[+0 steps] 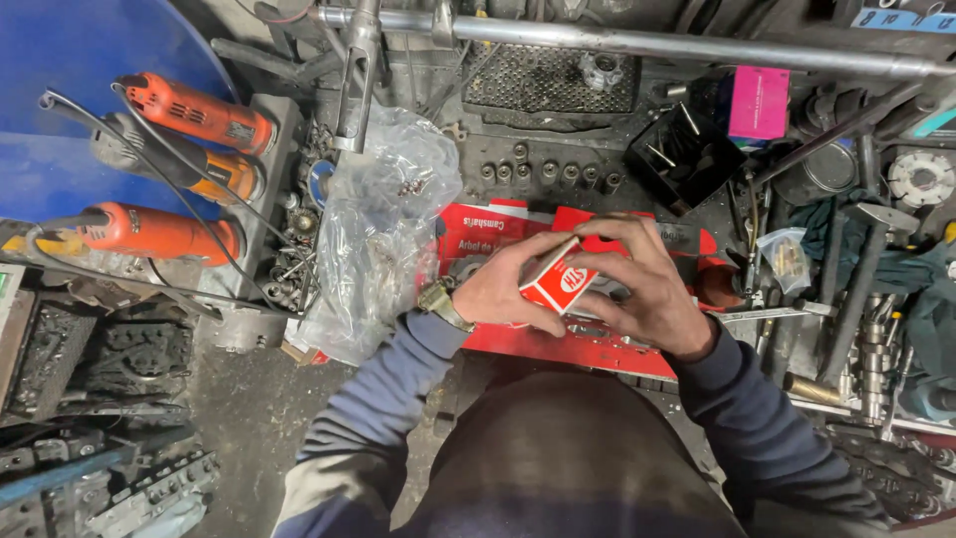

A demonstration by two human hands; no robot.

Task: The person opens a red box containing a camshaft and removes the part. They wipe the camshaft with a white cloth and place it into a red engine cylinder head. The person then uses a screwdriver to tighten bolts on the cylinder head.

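**Both hands gripping a small red carton**

Left hand (498, 289) and right hand (647, 284) are together clasping the small red carton (560, 284) above the flat red box (558, 344), mid-bench. A loosening grip could be dropping it among the clutter beside the plastic bag (373, 234).

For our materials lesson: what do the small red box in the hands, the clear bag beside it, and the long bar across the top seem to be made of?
Small red box, held by left hand and right hand: probably printed cardboard, with sharp folded edges and a matte face.
Clear bag: thin plastic film, see-through, crinkled and glossy.
Long bar: likely bare metal, grey with a dull sheen.
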